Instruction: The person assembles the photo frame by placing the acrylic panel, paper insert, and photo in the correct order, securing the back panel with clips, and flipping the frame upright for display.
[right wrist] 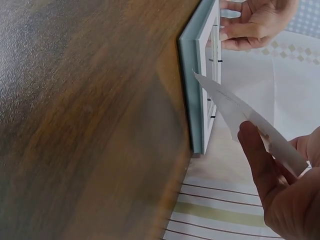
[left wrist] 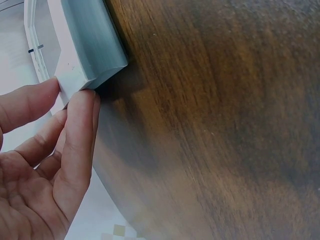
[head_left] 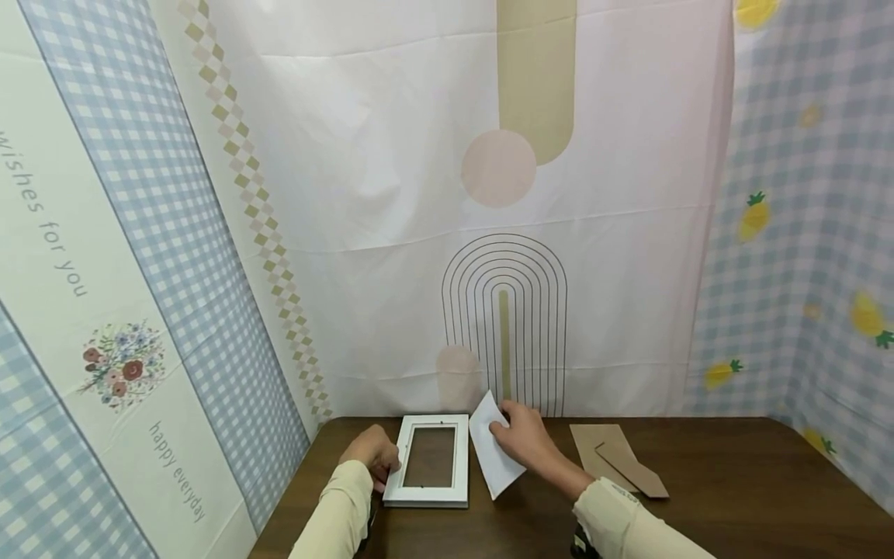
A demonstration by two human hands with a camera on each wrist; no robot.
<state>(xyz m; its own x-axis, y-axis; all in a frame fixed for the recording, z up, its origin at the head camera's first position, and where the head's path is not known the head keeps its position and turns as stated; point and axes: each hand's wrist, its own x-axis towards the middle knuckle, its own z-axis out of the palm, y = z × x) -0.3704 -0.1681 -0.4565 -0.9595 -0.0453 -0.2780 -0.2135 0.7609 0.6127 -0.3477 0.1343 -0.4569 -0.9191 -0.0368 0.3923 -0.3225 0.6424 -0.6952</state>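
Observation:
A white picture frame [head_left: 461,458] lies on the dark wooden table with its opening showing the wood through it. My left hand [head_left: 373,453] grips its left edge, thumb on the upper face and fingers against the side, as the left wrist view shows at the frame's corner [left wrist: 82,65]. In my right hand [head_left: 527,439] is a sheet of white paper [head_left: 489,458], pinched between thumb and fingers and slightly bent. The paper [right wrist: 245,117] is held tilted, just right of the picture frame.
A brown backing board [head_left: 601,442] with a stand leg [head_left: 639,473] lies at the right on the table [head_left: 740,481]. Behind the table hangs a patterned cloth [head_left: 391,310], with checked cloths on both sides.

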